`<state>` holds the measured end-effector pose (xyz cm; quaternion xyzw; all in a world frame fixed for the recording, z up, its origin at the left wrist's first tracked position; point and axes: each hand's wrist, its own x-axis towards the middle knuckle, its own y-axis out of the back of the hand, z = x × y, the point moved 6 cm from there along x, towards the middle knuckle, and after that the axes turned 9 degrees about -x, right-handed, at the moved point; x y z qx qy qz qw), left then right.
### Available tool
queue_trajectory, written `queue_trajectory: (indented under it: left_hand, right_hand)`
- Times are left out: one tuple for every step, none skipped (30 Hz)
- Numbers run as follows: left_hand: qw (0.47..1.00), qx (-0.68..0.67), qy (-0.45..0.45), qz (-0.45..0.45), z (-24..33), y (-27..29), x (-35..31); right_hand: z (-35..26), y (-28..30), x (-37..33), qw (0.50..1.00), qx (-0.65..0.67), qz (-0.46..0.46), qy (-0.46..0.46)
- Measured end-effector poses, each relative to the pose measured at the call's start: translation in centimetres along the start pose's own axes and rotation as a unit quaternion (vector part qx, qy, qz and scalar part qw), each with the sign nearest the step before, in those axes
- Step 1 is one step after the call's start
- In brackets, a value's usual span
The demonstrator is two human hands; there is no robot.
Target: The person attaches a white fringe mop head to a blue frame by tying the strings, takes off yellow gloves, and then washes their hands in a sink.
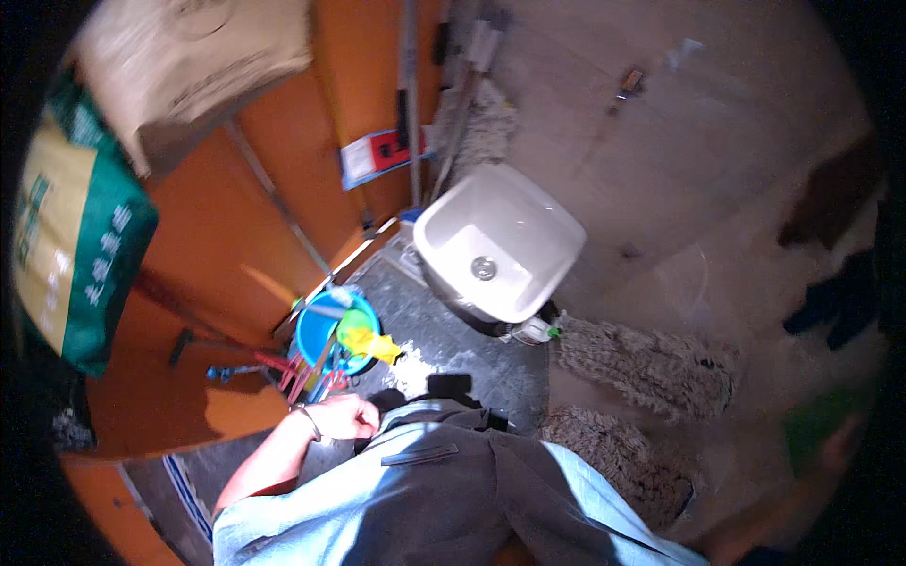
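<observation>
My left hand [342,417] is curled closed in front of my waist, with a bracelet on its wrist. Its palm is hidden, so anything inside it cannot be seen. Dark straps hang beside it. Just beyond stands a blue bucket [304,338] holding a yellow-green glove or cloth [363,341] and several tools. At the far right edge, dim and blurred, my right hand [838,443] is stretched out beside a flat green thing [813,429]. Whether it grips that green thing cannot be made out.
A white sink basin [528,241] stands ahead on the dark floor [491,377]. Shaggy mop heads [642,363] lie to its right. Long poles [411,113] lean on the orange wall [212,255]. A brown paper sack [203,75] and a green-yellow bag [113,245] are at left.
</observation>
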<state>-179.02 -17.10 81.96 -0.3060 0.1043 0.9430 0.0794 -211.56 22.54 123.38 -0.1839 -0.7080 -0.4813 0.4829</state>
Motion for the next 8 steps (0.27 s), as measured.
queue_trajectory:
  left_hand:
    - [1.000, -0.025, 0.013, 0.007, -1.5, -0.6, -3.0]
    - [0.999, -0.037, 0.036, 0.004, -2.5, -1.5, -5.8]
    - [0.997, -0.052, 0.054, -0.007, -3.7, -2.1, -8.4]
    - [0.995, -0.074, 0.053, -0.035, -5.0, -2.8, -10.2]
    - [0.994, -0.103, 0.026, -0.027, -5.8, -3.3, -11.4]
    - [0.988, -0.150, 0.037, -0.003, -6.6, -3.5, -12.6]
    - [0.977, -0.208, 0.043, 0.023, -7.7, -4.2, -14.1]
    - [0.968, -0.239, 0.051, 0.057, -8.6, -4.8, -16.3]
  right_hand:
    - [-2.1, -5.1, -4.2, 0.988, 0.096, -0.118, -0.037]
    - [-4.7, -10.5, -9.3, 0.940, 0.184, -0.277, -0.078]
    - [-8.8, -14.6, -15.0, 0.857, 0.249, -0.439, -0.102]
    - [-12.0, -17.1, -20.7, 0.746, 0.310, -0.578, -0.118]
    - [-14.6, -18.0, -26.2, 0.655, 0.372, -0.648, -0.116]
    - [-17.8, -17.8, -29.5, 0.578, 0.439, -0.685, -0.064]
    - [-20.4, -17.0, -31.4, 0.491, 0.466, -0.736, -0.017]
    - [-21.1, -17.6, -33.8, 0.422, 0.458, -0.781, 0.045]
